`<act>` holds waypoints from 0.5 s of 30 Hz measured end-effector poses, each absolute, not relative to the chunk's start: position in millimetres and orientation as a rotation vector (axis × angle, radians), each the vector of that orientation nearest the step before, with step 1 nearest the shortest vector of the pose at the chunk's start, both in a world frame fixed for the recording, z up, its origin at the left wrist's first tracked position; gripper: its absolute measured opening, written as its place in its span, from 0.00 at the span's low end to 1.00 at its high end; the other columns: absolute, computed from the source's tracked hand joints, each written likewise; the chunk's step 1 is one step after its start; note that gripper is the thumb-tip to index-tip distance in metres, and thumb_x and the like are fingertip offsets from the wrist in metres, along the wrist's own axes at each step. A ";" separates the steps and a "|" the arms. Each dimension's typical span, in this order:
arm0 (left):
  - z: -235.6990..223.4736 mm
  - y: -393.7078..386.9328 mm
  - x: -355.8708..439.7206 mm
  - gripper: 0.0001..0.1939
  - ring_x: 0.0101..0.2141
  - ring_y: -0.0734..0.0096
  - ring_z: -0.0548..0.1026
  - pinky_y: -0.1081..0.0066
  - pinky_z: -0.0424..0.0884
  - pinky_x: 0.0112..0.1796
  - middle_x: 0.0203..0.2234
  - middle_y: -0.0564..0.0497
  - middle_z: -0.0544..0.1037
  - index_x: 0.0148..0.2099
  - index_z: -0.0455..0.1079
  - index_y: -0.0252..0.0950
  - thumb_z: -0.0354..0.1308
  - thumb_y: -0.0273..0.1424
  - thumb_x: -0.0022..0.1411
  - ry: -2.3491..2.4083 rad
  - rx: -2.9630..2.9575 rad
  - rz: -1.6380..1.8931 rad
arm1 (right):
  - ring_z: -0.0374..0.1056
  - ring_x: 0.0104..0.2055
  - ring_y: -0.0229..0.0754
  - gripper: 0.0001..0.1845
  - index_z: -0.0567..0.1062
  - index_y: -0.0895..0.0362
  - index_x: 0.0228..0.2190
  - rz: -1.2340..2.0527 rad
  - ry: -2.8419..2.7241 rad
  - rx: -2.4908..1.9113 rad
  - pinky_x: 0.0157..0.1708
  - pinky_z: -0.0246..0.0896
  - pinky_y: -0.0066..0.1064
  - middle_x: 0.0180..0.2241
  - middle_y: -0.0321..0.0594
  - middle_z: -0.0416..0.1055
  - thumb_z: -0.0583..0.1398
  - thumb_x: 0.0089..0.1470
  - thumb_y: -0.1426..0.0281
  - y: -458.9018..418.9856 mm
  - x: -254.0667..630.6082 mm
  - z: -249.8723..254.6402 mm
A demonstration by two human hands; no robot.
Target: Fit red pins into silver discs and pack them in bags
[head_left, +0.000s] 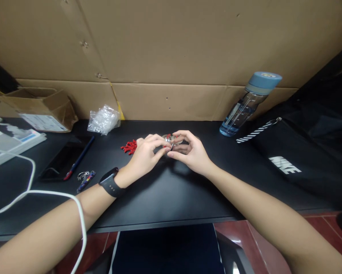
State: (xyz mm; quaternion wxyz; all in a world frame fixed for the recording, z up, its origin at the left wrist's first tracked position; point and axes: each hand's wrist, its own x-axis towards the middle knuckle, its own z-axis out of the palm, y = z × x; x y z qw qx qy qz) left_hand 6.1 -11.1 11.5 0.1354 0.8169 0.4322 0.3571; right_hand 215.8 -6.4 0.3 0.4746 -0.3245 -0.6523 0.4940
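My left hand, with a black watch on its wrist, is closed in a pinch. Facing it, my right hand has curved fingers, its thumb and fingertips also pinched together. Between the fingertips of both is a small thin metallic piece, too small to name. Just behind the fingers lie shiny round items with red bits, partly covered by my hands. A pile of small red pieces rests on the black table beside my left hand.
Left: a phone, a pen, a keyring, a power strip, a cardboard box and clear plastic wrap. A white cable crosses my left forearm. Right: a tilted water bottle and black Nike bag.
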 end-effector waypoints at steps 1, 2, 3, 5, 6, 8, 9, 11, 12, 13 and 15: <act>11.4 -11.5 5.9 0.08 0.46 0.59 0.77 0.60 0.61 0.45 0.43 0.48 0.84 0.44 0.80 0.42 0.58 0.34 0.73 1.268 2.380 1.032 | 0.81 0.42 0.46 0.37 0.69 0.50 0.52 1.210 -1.593 -0.797 0.49 0.80 0.45 0.46 0.40 0.75 0.77 0.46 0.57 -6.5 215.7 0.5; 11.2 -11.8 5.7 0.08 0.47 0.59 0.77 0.60 0.60 0.45 0.44 0.49 0.84 0.44 0.79 0.41 0.58 0.34 0.73 1.282 2.388 1.029 | 0.81 0.42 0.46 0.37 0.69 0.50 0.52 1.212 -1.593 -0.798 0.49 0.80 0.45 0.46 0.40 0.75 0.77 0.46 0.57 -6.8 215.6 0.8; 11.0 -12.1 5.6 0.08 0.47 0.58 0.77 0.60 0.60 0.45 0.44 0.49 0.84 0.43 0.78 0.41 0.58 0.34 0.73 1.295 2.394 1.026 | 0.81 0.42 0.46 0.37 0.69 0.50 0.52 1.212 -1.594 -0.798 0.49 0.80 0.45 0.46 0.40 0.75 0.77 0.46 0.57 -7.2 215.4 1.3; 10.9 -12.7 5.6 0.07 0.48 0.59 0.77 0.59 0.58 0.45 0.43 0.50 0.84 0.42 0.77 0.41 0.59 0.34 0.72 1.312 2.408 1.017 | 0.81 0.43 0.47 0.38 0.69 0.49 0.52 1.212 -1.595 -0.799 0.49 0.81 0.46 0.46 0.40 0.74 0.77 0.45 0.57 -8.2 215.0 2.0; 11.0 -13.1 5.9 0.06 0.48 0.59 0.77 0.59 0.57 0.45 0.43 0.51 0.84 0.42 0.76 0.41 0.59 0.34 0.72 1.318 2.418 1.013 | 0.81 0.42 0.47 0.38 0.69 0.49 0.52 1.213 -1.595 -0.801 0.49 0.81 0.46 0.46 0.40 0.74 0.78 0.45 0.57 -8.6 214.8 2.3; 11.8 -14.3 7.0 0.06 0.47 0.59 0.76 0.59 0.56 0.45 0.43 0.51 0.84 0.41 0.76 0.41 0.58 0.33 0.73 1.329 2.442 1.004 | 0.81 0.42 0.47 0.37 0.69 0.50 0.52 1.210 -1.597 -0.800 0.49 0.81 0.46 0.45 0.40 0.74 0.77 0.45 0.57 -9.0 214.6 2.4; 12.4 -15.1 7.8 0.06 0.47 0.59 0.76 0.59 0.55 0.44 0.42 0.51 0.84 0.41 0.75 0.41 0.58 0.32 0.73 1.336 2.451 1.002 | 0.81 0.42 0.47 0.37 0.69 0.50 0.52 1.202 -1.601 -0.795 0.49 0.80 0.46 0.45 0.40 0.74 0.77 0.46 0.57 -9.0 214.6 2.3; 13.9 -16.9 9.6 0.06 0.48 0.58 0.76 0.59 0.54 0.44 0.42 0.51 0.84 0.41 0.75 0.41 0.57 0.30 0.72 1.345 2.464 0.994 | 0.81 0.41 0.47 0.37 0.69 0.50 0.52 1.171 -1.624 -0.781 0.49 0.80 0.46 0.46 0.41 0.75 0.78 0.45 0.58 -8.7 215.0 1.7; 14.6 -17.8 10.4 0.06 0.48 0.58 0.75 0.59 0.54 0.44 0.42 0.51 0.83 0.41 0.75 0.41 0.57 0.29 0.72 1.347 2.466 0.986 | 0.81 0.41 0.47 0.38 0.69 0.50 0.52 1.148 -1.643 -0.776 0.49 0.80 0.47 0.46 0.41 0.75 0.78 0.45 0.58 -8.4 215.4 1.4; 15.1 -18.4 11.0 0.06 0.48 0.58 0.75 0.59 0.54 0.45 0.42 0.51 0.83 0.41 0.74 0.40 0.57 0.29 0.71 1.350 2.462 0.977 | 0.81 0.41 0.47 0.38 0.70 0.50 0.53 1.122 -1.663 -0.774 0.49 0.80 0.47 0.46 0.42 0.75 0.78 0.45 0.58 -8.0 215.9 1.0; 15.0 -18.4 11.4 0.05 0.48 0.57 0.75 0.58 0.56 0.46 0.41 0.50 0.83 0.40 0.74 0.40 0.57 0.28 0.70 1.358 2.430 0.950 | 0.81 0.42 0.48 0.40 0.70 0.51 0.54 1.067 -1.708 -0.775 0.50 0.80 0.48 0.47 0.43 0.75 0.78 0.44 0.58 -6.8 217.2 0.1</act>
